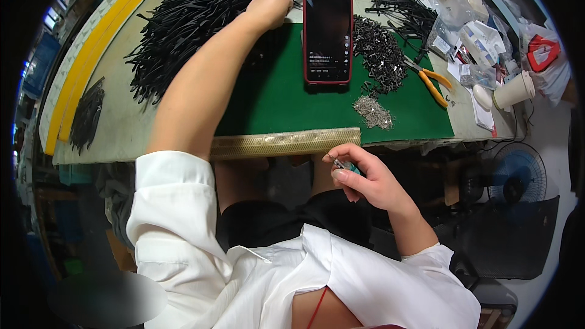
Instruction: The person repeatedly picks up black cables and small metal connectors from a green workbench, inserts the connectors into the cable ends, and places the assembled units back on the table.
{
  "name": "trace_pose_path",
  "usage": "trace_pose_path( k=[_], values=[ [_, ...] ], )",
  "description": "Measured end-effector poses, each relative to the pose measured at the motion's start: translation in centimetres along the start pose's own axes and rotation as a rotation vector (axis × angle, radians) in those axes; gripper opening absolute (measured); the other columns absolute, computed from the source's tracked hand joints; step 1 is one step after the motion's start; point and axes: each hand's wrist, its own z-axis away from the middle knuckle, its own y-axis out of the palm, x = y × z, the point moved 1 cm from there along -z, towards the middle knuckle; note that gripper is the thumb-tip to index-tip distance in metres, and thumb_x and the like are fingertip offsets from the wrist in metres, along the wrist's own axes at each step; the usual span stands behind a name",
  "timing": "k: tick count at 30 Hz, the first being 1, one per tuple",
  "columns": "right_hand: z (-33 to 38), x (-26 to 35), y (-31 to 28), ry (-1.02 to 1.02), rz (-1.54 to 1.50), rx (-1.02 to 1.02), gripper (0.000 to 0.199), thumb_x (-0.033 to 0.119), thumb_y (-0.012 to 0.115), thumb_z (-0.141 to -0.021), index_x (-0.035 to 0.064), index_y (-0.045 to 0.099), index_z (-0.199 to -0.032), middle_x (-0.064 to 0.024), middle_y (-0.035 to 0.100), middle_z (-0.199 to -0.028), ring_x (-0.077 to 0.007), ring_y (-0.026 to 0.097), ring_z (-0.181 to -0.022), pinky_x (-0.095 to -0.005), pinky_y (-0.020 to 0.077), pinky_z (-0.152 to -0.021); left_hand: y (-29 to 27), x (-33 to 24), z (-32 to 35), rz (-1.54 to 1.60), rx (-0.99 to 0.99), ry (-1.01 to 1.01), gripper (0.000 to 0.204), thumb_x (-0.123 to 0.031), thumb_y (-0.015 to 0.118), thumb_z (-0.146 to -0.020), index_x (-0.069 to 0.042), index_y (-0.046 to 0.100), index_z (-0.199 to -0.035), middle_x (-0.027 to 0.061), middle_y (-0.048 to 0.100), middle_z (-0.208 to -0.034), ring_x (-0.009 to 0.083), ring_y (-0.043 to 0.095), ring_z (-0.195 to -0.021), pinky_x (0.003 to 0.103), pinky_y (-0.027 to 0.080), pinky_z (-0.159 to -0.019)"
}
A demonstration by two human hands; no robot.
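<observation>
My left hand (270, 10) reaches far across the table, its fingers curled at the right edge of a large heap of thin black straps (177, 36). What it grips, if anything, is hidden behind the hand. In front of the table's near edge, my right hand (368, 176) pinches a small tool with a metal tip and a teal part (350, 169). A phone with a red case (328, 36) stands on the green mat (274, 103), just right of my left hand. Small black parts (379, 55) and tiny silver pieces (373, 112) lie to the phone's right.
Orange-handled pliers (434, 88) rest at the mat's right side. Beyond them are plastic bags (466, 0) and a white cup (515, 90). A gold patterned strip (286, 142) runs along the near edge. Yellow bars (76, 79) line the left, and a blue fan (517, 172) stands below right.
</observation>
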Motion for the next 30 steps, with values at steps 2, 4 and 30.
trace_pose_path(
  k=[2,4,30],
  values=[
    [0.1,0.1,0.1,0.002,-0.001,0.007,0.028,0.019,0.06,-0.097,0.0019,0.056,-0.12,0.0005,0.056,-0.077,-0.0037,0.049,-0.055,-0.0196,0.0398,-0.05,-0.6,0.4,0.8,0.058,0.072,0.015,0.019,0.002,0.063,-0.07,-0.007,0.069,-0.086,0.0124,0.069,-0.101,0.032,0.068,-0.091,0.04,0.055,-0.079],
    [0.3,0.1,0.3,0.002,-0.003,-0.002,0.028,0.019,0.06,-0.098,0.0016,0.056,-0.12,0.0015,0.054,-0.076,-0.0035,0.048,-0.054,-0.0194,0.0394,-0.049,-1.8,-0.2,2.3,0.071,0.132,0.026,0.027,0.006,0.061,-0.068,-0.005,0.07,-0.09,0.0127,0.069,-0.104,0.0314,0.068,-0.096,0.04,0.055,-0.082],
    [0.4,1.0,1.4,0.025,0.056,-0.061,0.029,0.02,0.061,-0.097,0.0029,0.057,-0.12,0.0006,0.055,-0.08,-0.0036,0.049,-0.056,-0.0187,0.0406,-0.049,-5.3,-3.4,18.6,0.118,-0.351,-0.018,0.027,-0.033,0.073,-0.084,-0.008,0.066,-0.088,0.0056,0.066,-0.082,0.0279,0.066,-0.078,0.036,0.053,-0.067]
  ],
)
